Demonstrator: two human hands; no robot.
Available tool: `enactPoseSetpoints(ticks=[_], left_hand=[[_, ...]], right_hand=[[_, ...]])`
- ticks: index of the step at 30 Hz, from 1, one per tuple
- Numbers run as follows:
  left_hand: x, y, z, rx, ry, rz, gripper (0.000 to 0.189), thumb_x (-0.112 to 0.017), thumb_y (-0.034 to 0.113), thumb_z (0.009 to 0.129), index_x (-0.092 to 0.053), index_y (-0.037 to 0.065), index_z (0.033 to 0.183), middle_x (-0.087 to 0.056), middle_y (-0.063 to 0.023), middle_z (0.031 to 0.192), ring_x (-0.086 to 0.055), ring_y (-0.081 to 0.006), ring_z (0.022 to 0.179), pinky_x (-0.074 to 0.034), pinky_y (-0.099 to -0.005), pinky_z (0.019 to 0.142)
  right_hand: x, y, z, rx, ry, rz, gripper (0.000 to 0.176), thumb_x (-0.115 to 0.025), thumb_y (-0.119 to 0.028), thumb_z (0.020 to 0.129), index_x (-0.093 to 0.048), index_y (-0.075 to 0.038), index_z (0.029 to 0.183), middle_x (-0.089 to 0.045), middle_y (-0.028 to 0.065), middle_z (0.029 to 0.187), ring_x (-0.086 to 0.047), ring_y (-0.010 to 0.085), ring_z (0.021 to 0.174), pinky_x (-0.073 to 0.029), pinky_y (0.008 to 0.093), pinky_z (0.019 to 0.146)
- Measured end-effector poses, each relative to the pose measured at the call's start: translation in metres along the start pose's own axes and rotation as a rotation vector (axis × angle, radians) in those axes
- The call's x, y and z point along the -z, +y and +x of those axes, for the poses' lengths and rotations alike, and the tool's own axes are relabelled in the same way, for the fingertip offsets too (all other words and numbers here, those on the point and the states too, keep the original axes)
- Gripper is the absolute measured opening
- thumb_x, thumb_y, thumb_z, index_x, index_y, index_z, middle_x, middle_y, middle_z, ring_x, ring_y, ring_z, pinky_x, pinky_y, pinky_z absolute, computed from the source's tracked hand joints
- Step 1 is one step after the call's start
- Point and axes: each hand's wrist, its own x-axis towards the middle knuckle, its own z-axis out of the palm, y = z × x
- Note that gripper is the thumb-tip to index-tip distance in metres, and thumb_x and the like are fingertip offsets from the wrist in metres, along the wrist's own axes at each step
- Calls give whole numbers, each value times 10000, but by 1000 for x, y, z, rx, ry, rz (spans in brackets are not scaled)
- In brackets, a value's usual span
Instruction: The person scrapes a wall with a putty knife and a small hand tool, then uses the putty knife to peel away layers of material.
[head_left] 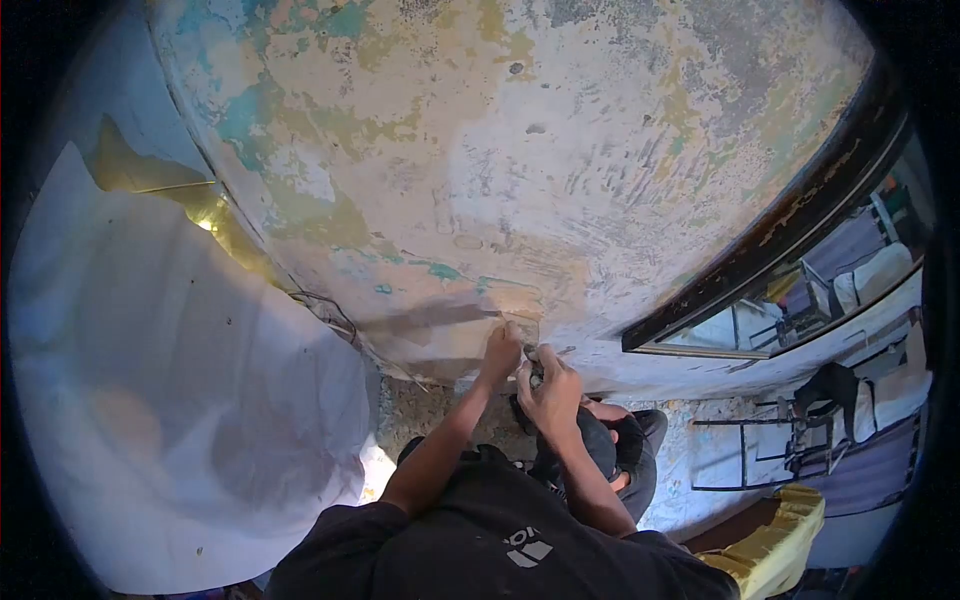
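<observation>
Both hands meet in front of the patchy wall (560, 150), low down. My left hand (502, 352) is closed, its fingers at a thin, flat, grey-tan blade (524, 327) that looks like a putty knife. Just right of it and slightly lower, my right hand (552, 396) is closed too, with bent fingers around something small and dark grey (537, 374); I cannot tell what that is. The blade overlaps a smooth, paler patch of wall. Around it the surface shows peeling turquoise, ochre and cream paint with dark scuffs.
Below my right forearm crouches another person (640, 455) in dark clothes, close to the wall. A large white sheet (200, 400) covers the left side. A dark-framed window or mirror (740, 330) is on the right, near a metal frame (745, 455) and yellow cloth (780, 545).
</observation>
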Motion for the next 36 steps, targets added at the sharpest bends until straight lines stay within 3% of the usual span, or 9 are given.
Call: enactPoseSetpoints(ticks=[5,7,13,22,25,29,31,35,36], left_hand=[[0,-6,-1,-87,-3,44,177,-484,55,804,-502,-22,962,-565,-256,901,-554,-428,899,-449,-494,767],[0,-12,1,-333,55,235,185,-510,38,777,-502,-26,950,-567,-251,919,-557,-422,894,-452,-492,756],[0,2,0,66,9,-135,205,-456,72,813,-514,-11,992,-550,-288,968,-533,-449,943,-429,-504,808],[-2,-12,-4,-161,34,31,330,-522,78,765,-546,-40,1072,-549,-248,953,-539,-407,928,-445,-476,807],[0,-7,0,13,-32,-51,349,-554,86,738,-540,-56,1056,-555,-236,944,-551,-386,912,-461,-463,793],[-3,-14,2,-93,8,-32,274,-559,91,736,-523,-44,971,-555,-241,928,-558,-394,873,-467,-467,778],[-6,-21,7,40,-6,-179,233,-548,83,750,-518,-35,949,-554,-246,931,-554,-410,884,-461,-481,779],[-1,-8,1,26,7,-96,233,-525,70,771,-535,-29,981,-556,-259,955,-539,-426,940,-446,-486,803],[3,-6,-1,-96,-7,22,222,-498,83,796,-540,-19,989,-556,-266,969,-531,-432,963,-438,-488,816]], right_hand=[[1,-2,0,-21,-2,-3,114,-613,-73,766,-523,-5,786,-583,220,657,-592,407,619,-458,429,559],[1,-1,0,-19,-3,-5,114,-611,-71,767,-520,-5,786,-583,219,658,-594,405,620,-459,427,558],[-1,1,0,-8,3,4,108,-602,-71,770,-519,-6,793,-585,214,658,-600,396,616,-459,424,552],[-1,0,1,-15,1,-2,106,-606,-71,768,-524,-8,787,-585,210,655,-599,394,609,-460,425,550],[-1,-2,1,-17,0,-1,104,-606,-72,768,-527,-7,788,-585,212,657,-600,394,611,-461,425,556],[-4,2,0,-20,9,-10,99,-604,-67,767,-532,-5,794,-586,215,661,-603,397,624,-465,424,564],[-3,1,1,-7,15,-5,100,-604,-69,768,-533,-5,795,-585,214,661,-603,397,624,-465,424,563],[-4,0,1,-16,2,-15,106,-606,-73,768,-532,-3,797,-586,220,667,-600,402,628,-465,426,565],[-3,0,1,-16,2,-15,106,-606,-73,768,-532,-3,797,-586,220,667,-600,402,628,-465,426,565]])
